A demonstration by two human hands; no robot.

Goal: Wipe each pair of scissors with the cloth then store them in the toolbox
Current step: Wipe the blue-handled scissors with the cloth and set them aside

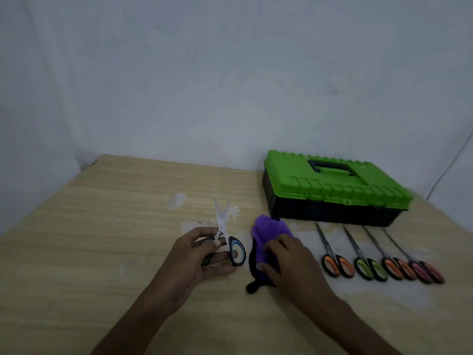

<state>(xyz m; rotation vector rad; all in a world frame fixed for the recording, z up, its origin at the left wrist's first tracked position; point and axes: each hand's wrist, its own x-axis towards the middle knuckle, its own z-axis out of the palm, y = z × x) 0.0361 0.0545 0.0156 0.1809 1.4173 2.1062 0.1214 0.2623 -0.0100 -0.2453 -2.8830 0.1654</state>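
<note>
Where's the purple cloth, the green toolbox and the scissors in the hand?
purple cloth [266, 229]: head view, bunched top part.
toolbox [358, 190]: head view, green lid.
blue-handled scissors [234, 242]: head view, blue handle loop.

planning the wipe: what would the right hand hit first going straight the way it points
The right hand grips the purple cloth; beyond it, probably the blue-handled scissors in the left hand, though depth is unclear.
</note>
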